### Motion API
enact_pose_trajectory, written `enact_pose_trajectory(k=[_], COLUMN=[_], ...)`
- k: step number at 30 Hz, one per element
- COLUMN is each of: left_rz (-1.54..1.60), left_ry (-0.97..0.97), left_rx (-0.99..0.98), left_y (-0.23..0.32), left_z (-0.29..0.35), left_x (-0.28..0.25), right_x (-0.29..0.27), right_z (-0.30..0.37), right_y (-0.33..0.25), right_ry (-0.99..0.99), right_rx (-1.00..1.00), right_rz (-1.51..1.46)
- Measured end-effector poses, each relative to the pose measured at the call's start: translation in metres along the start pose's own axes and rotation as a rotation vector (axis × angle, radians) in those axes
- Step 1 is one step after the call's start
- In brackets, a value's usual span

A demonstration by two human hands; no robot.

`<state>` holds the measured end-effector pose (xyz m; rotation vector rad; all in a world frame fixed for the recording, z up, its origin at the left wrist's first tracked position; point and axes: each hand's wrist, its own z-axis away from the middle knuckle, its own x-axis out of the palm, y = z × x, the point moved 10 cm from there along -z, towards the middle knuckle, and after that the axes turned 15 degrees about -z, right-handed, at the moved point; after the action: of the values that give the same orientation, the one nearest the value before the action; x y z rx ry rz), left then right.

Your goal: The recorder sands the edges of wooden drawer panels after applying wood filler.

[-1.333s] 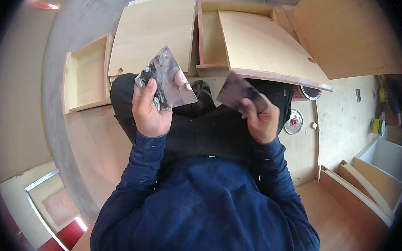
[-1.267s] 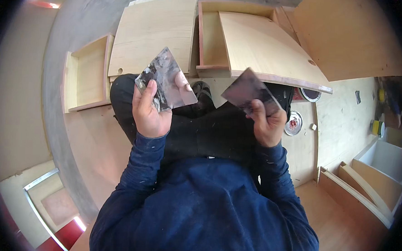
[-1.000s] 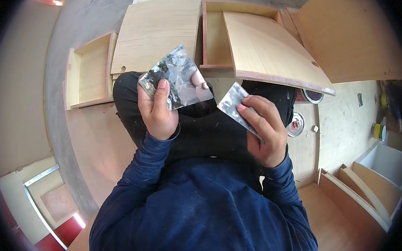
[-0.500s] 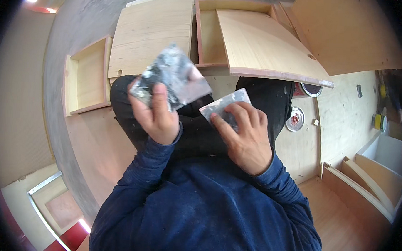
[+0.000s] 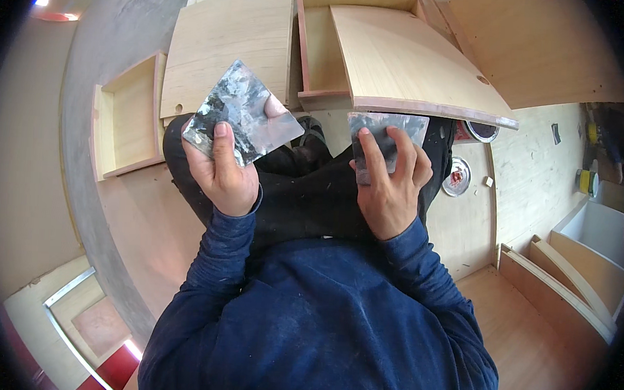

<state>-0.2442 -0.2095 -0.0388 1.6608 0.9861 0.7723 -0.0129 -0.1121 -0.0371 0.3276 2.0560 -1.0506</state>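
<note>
A square metal filler plate (image 5: 250, 103), smeared with dark and pale paste, lies tilted in my left hand (image 5: 229, 180); the thumb presses on its face and the other fingers go beneath. My right hand (image 5: 391, 195) grips a smaller metal scraper (image 5: 412, 128), also smeared, with its fingers spread over the upper face. The scraper's far edge is close to the front edge of a wooden panel (image 5: 417, 66); whether they touch I cannot tell. The two metal pieces are apart, above my crossed legs.
Beyond my knees lie a wooden drawer (image 5: 318, 86) partly under the panel, another board (image 5: 228, 42), and a shallow drawer (image 5: 96, 134) at left. At right are a can (image 5: 481, 131), a round lid (image 5: 457, 178) with reddish residue, and a large wooden box (image 5: 540, 285).
My right hand has moved forward, carrying the scraper away from the filler plate toward the panel's front edge. My left hand has shifted slightly left with the plate.
</note>
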Motion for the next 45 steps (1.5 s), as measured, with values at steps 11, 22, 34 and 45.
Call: enact_pose_trajectory(k=[11,22,34,45], left_rz=[0.008,0.043,0.022,0.039], left_ry=[-0.009,-0.021,-0.013,-0.039], left_rx=[-0.046,-0.03,-0.029,-0.044], left_y=[-0.009,-0.015,-0.014,-0.018], left_z=[0.0,0.0,0.0,0.002], left_x=[-0.002,-0.001,-0.003,0.0], right_x=[0.011,0.004,0.013,0.008], right_z=[-0.001,0.0,0.002,-0.002], right_y=[0.01,0.009,0.01,0.013], right_ry=[0.047,0.083,0.011,0.075], right_rx=[-0.052,-0.032,-0.012,-0.042], right_rz=[0.017,-0.031,0.027,-0.008])
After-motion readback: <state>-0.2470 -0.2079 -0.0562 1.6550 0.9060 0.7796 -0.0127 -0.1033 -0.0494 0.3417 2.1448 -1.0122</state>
